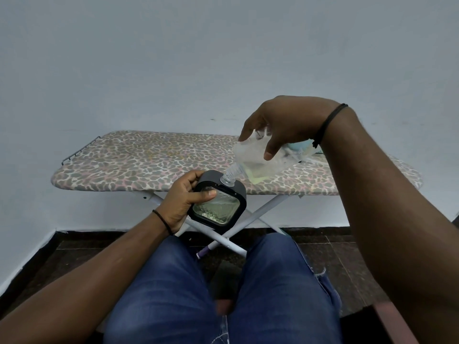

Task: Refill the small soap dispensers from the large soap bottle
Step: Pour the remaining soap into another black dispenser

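Above my knees, in front of a leopard-print ironing board, my left hand holds a small black-framed soap dispenser, its grip curled around the side. My right hand pinches a clear soap bottle tilted down, its neck meeting the dispenser's top opening.

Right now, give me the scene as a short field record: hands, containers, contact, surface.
left hand: grips the small soap dispenser, dark frame, clear window, held above the lap
right hand: holds the clear soap bottle tilted, neck down
contact: bottle neck sits in the dispenser's top opening
fill: pale liquid visible through the dispenser window; level unclear
surface: leopard-print ironing board behind both, neither container resting on it
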